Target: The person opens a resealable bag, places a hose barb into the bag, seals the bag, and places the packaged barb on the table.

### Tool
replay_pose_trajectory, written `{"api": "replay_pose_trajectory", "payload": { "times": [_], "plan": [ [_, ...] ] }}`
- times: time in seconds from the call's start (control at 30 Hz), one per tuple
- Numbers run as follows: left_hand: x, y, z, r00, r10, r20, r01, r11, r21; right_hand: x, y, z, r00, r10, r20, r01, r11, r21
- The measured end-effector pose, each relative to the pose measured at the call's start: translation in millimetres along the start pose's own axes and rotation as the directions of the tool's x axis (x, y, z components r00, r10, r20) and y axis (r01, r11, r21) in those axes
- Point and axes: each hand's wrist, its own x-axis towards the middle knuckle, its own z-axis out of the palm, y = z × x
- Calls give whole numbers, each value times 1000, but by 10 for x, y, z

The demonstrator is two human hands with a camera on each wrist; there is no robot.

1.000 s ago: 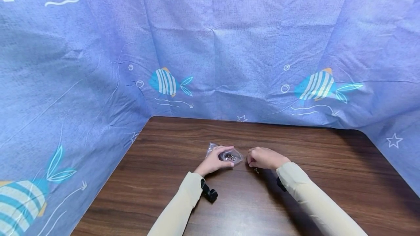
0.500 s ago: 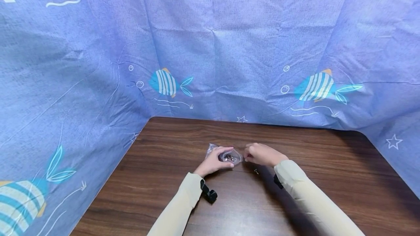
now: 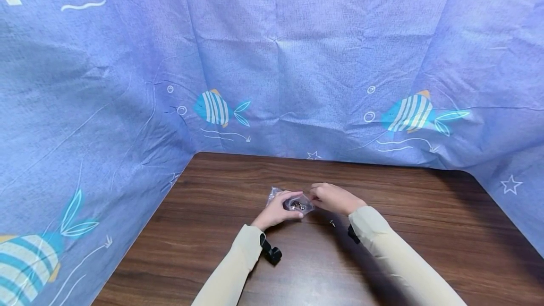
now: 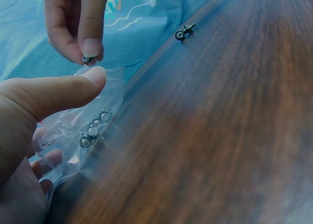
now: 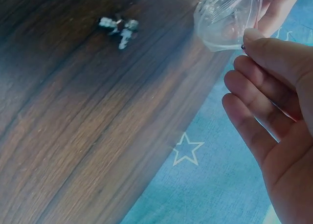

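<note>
My left hand (image 3: 275, 209) holds a clear plastic bag (image 4: 73, 158) with its mouth spread, thumb on one side and fingers on the other. Inside the bag lie several small, shiny metal screws (image 4: 94, 131). Thumb and fingertips of my right hand (image 3: 335, 198) pinch one small screw (image 4: 86, 59), mostly covered by the fingertips, right beside the bag's mouth. On the table, nearer the body than the right hand, a little cluster of loose screws (image 5: 120, 28) lies apart from the bag.
The dark wood-grain table (image 3: 221, 249) runs back to a blue fabric curtain (image 3: 323, 74) printed with fish. Black straps with small cameras circle both wrists, such as the left wrist camera (image 3: 272, 252).
My right hand has moved left from the loose screws to the bag's mouth, carrying a small screw. The left hand and bag have stayed nearly still.
</note>
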Motion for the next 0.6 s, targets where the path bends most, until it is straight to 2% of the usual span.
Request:
{"api": "replay_pose_trajectory", "payload": {
  "times": [0.2,0.37,0.6],
  "plan": [
    [1,2,-4,1000,-25,13,25,1000,-5,49,-42,-19,1000,-16,-4,16,1000,16],
    [3,4,-6,1000,-19,9,19,1000,1,83,-44,-2,999,-34,-7,34,999,30],
    [-4,27,-9,1000,-25,7,25,1000,-3,93,-49,12,1000,-18,-19,18,1000,17]
  ]
}}
